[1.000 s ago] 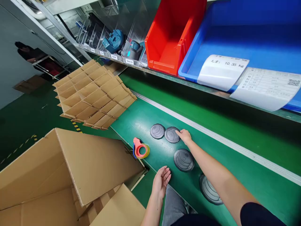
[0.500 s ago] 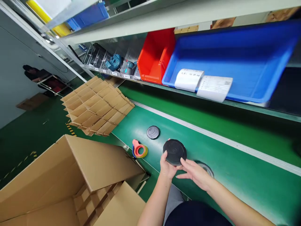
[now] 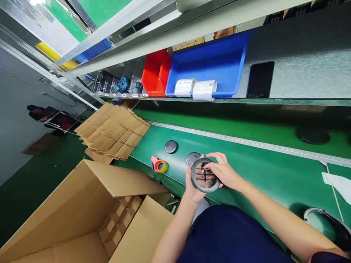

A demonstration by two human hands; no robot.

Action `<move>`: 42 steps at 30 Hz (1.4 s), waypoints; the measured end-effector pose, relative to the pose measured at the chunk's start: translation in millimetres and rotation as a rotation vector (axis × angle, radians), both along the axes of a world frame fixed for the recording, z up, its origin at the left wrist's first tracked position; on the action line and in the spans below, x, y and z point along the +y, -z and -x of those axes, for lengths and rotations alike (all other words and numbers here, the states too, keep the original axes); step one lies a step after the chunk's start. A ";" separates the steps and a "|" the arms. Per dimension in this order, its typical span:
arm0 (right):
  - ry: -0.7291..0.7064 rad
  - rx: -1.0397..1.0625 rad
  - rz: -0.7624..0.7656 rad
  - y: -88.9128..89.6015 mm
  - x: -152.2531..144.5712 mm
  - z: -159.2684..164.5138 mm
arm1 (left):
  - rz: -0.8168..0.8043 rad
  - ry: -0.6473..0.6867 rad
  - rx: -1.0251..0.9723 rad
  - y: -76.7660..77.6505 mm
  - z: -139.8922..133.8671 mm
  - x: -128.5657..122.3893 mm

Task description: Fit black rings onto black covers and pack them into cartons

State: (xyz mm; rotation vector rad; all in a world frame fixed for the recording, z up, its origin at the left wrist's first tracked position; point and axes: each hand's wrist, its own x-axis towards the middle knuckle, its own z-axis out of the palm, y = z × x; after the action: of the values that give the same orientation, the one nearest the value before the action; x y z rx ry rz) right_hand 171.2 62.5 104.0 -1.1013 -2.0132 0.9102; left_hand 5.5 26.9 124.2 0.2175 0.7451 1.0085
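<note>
My left hand [image 3: 192,185] grips a round grey air vent ring [image 3: 199,185] from its left side and below. Thin black bars cross the ring's opening, and fingers show through it. My right hand [image 3: 223,171] is at the ring's right side, its bent fingers touching the rim and reaching over the opening. Just behind the ring, partly covered by it, a dark round louvred disc [image 3: 192,158] lies on the green work surface [image 3: 255,175]. A similar round disc [image 3: 170,146] lies farther left. Near it sits a tape dispenser [image 3: 159,165] in pink and yellow.
An open cardboard box [image 3: 128,179] with dividers inside stands at lower left. Stacked cardboard dividers [image 3: 112,131] lie behind it. The shelf above holds a red bin [image 3: 157,75], a blue tray [image 3: 208,65] and a phone [image 3: 260,79]. White paper [image 3: 338,185] lies at right.
The black disc has left my hands and a disc now lies on the work surface behind them. The grey ring has come off the surface into my hands. The view has swung right.
</note>
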 end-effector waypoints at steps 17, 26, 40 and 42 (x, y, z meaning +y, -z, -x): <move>0.119 0.033 -0.122 8.1 -40.4 -32.8 | 0.010 0.081 -0.009 -17.9 -29.7 -5.6; 0.199 -0.158 0.090 54.8 -94.5 -70.7 | 0.294 0.475 0.238 37.0 -97.1 -7.5; 1.198 -0.847 0.404 187.2 -187.9 -222.8 | 0.277 0.788 0.524 69.1 -104.8 -3.7; 1.143 -0.855 0.348 192.1 -168.6 -208.8 | 0.296 0.726 0.528 71.3 -95.9 -4.5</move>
State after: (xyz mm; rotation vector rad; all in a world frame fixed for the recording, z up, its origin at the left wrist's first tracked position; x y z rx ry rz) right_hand 380.0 -106.1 -88.1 -2.7319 -1.2869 0.1333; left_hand 101.4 22.4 52.9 0.4648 1.1683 0.1339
